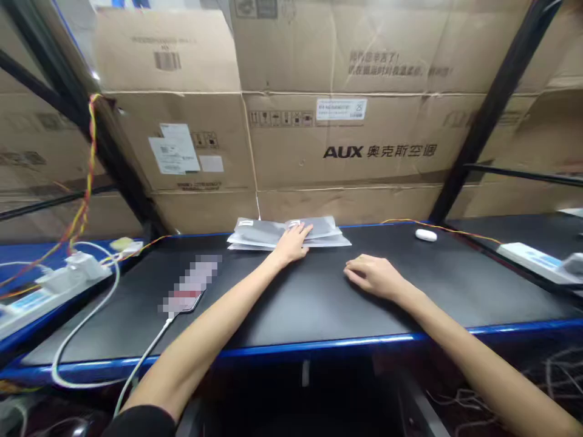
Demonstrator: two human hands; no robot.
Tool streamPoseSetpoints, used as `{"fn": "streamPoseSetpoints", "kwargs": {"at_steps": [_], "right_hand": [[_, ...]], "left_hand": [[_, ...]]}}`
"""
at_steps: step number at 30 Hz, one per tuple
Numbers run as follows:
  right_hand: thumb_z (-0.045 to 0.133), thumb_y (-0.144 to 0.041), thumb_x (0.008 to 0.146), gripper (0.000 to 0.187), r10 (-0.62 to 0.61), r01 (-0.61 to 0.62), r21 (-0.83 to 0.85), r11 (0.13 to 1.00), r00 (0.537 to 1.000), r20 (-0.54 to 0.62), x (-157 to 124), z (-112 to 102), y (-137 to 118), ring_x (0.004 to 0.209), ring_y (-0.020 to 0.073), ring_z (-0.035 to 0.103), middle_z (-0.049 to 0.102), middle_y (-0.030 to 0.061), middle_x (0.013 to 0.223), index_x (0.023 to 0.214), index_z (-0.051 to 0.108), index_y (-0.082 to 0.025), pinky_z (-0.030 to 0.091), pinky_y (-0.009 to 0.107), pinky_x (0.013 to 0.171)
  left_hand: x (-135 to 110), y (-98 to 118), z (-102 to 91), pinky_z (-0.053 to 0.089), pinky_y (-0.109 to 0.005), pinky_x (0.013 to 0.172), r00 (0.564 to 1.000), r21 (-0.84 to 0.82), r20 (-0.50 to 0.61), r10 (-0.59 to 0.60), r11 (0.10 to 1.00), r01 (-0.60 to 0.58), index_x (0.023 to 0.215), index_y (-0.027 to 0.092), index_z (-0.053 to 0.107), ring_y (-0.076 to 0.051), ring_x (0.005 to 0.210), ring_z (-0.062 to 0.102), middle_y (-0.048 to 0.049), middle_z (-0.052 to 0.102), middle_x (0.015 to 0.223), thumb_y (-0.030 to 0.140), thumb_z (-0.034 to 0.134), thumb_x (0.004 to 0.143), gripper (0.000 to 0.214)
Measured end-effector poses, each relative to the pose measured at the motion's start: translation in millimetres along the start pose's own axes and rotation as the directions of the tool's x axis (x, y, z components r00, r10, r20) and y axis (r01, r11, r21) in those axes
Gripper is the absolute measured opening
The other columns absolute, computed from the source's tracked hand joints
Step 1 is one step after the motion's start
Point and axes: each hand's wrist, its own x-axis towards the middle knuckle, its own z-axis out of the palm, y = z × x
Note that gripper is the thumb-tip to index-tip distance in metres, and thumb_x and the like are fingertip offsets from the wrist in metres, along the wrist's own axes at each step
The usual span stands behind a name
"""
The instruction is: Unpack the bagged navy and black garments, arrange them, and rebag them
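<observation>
Left hand [295, 241] lies flat, fingers spread, on the thin stack of grey plastic pouches [262, 233] at the far edge of the black bench top [319, 309], stack long axis left-right; right hand [373, 276] is loosely curled, empty, nearer and to the right.

Two hands over the bench [319, 303]: left hand [294, 243] and right hand [371, 276]. One stack of grey sheets [268, 233] at the far edge, single sheets too thin to count. One phone [186, 297] toward the near left corner, with one white cable [146, 355]. One small white oval object [426, 235] at the far edge. Two white power strips: left power strip [59, 282], right power strip [532, 261]. At least six cardboard boxes [346, 139] beyond the far edge.
</observation>
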Motion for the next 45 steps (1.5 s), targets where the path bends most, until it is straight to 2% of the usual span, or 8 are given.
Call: {"fn": "streamPoseSetpoints", "kwargs": {"at_steps": [4, 8, 10, 12, 16, 22, 38, 45], "right_hand": [[0.043, -0.037, 0.098, 0.034, -0.051, 0.051, 0.052, 0.997, 0.999, -0.009, -0.1, -1.0, -0.6, 0.101, 0.0241, 0.066, 0.074, 0.0073, 0.107, 0.105, 0.074, -0.024, 0.054, 0.039, 0.089], [0.047, -0.049, 0.096, 0.042, -0.087, 0.080, 0.155, 0.985, 0.995, 0.045, 7.5, -0.6, -7.9, 0.125, 0.0278, 0.056, 0.064, 0.0107, 0.132, 0.121, 0.070, -0.024, 0.045, 0.044, 0.107], [0.047, -0.057, 0.095, 0.054, -0.089, 0.059, 0.218, 0.974, 0.987, 0.133, 13.5, -0.3, -14.1, 0.138, 0.0291, 0.044, 0.053, 0.0103, 0.146, 0.135, 0.060, -0.024, 0.036, 0.047, 0.114], [0.045, -0.063, 0.094, 0.065, -0.105, 0.039, 0.267, 0.963, 0.965, 0.240, 20.0, 0.5, -20.2, 0.147, 0.0291, 0.029, 0.037, 0.0089, 0.157, 0.147, 0.047, -0.025, 0.024, 0.049, 0.120], [0.043, -0.070, 0.091, 0.076, -0.156, 0.038, 0.315, 0.948, 0.920, 0.361, 34.2, 5.0, -26.9, 0.151, 0.0300, 0.009, 0.017, 0.0041, 0.164, 0.155, 0.028, -0.031, 0.004, 0.054, 0.122], [0.043, -0.074, 0.089, 0.080, -0.174, 0.051, 0.318, 0.947, 0.911, 0.373, 48.7, 14.1, -28.9, 0.151, 0.0310, 0.006, 0.012, 0.0010, 0.164, 0.155, 0.023, -0.035, 0.000, 0.054, 0.122], [0.042, -0.076, 0.088, 0.080, -0.155, 0.037, 0.313, 0.949, 0.921, 0.359, 49.5, 15.1, -30.8, 0.151, 0.0296, 0.007, 0.014, 0.0005, 0.164, 0.155, 0.027, -0.035, 0.000, 0.052, 0.122], [0.042, -0.076, 0.088, 0.081, -0.151, 0.032, 0.314, 0.949, 0.920, 0.363, 49.0, 15.4, -31.1, 0.151, 0.0304, 0.007, 0.014, 0.0011, 0.164, 0.155, 0.026, -0.034, -0.001, 0.052, 0.122]], "left_hand": [[-18.8, 3.7, -6.6, 0.016, -0.052, 0.122, 0.995, -0.052, -0.021, 0.100, 0.994, -0.101, 0.155, 0.021, 0.025, -0.031, 0.151, 0.016, -0.0131, 0.019, 0.163, 0.047, 0.061, 0.084, 0.084], [-56.6, 4.1, -10.3, 0.022, -0.044, 0.122, 0.970, -0.146, -0.005, 0.242, 0.960, -0.241, 0.149, 0.019, 0.040, -0.027, 0.150, 0.021, -0.0109, 0.023, 0.162, 0.050, 0.051, 0.093, 0.065], [-77.8, 2.0, -12.5, 0.021, -0.043, 0.123, 0.973, -0.169, 0.023, 0.230, 0.960, -0.223, 0.147, 0.017, 0.044, -0.027, 0.150, 0.020, -0.0122, 0.023, 0.162, 0.053, 0.047, 0.095, 0.063], [-96.0, -1.1, -15.9, 0.019, -0.045, 0.123, 0.977, -0.190, 0.080, 0.200, 0.965, -0.182, 0.149, 0.019, 0.041, -0.028, 0.151, 0.017, -0.0113, 0.020, 0.163, 0.058, 0.044, 0.096, 0.066], [-116.8, -5.0, -24.5, 0.013, -0.054, 0.122, 0.969, -0.204, 0.218, 0.120, 0.976, -0.075, 0.154, 0.029, 0.031, -0.032, 0.152, 0.009, -0.0077, 0.015, 0.164, 0.069, 0.039, 0.093, 0.073], [-119.9, -0.6, -30.0, 0.008, -0.056, 0.122, 0.957, -0.178, 0.274, 0.097, 0.983, -0.048, 0.156, 0.031, 0.025, -0.030, 0.152, 0.009, -0.0065, 0.014, 0.164, 0.072, 0.032, 0.093, 0.075], [-120.3, -2.4, -32.6, 0.006, -0.053, 0.122, 0.940, -0.171, 0.321, 0.115, 0.983, -0.061, 0.157, 0.031, 0.018, -0.028, 0.152, 0.004, -0.0058, 0.008, 0.164, 0.074, 0.029, 0.093, 0.078], [-120.1, -4.3, -30.9, 0.005, -0.053, 0.123, 0.938, -0.166, 0.322, 0.130, 0.983, -0.079, 0.157, 0.033, 0.016, -0.029, 0.152, 0.003, -0.0041, 0.008, 0.164, 0.074, 0.033, 0.092, 0.079]]}}
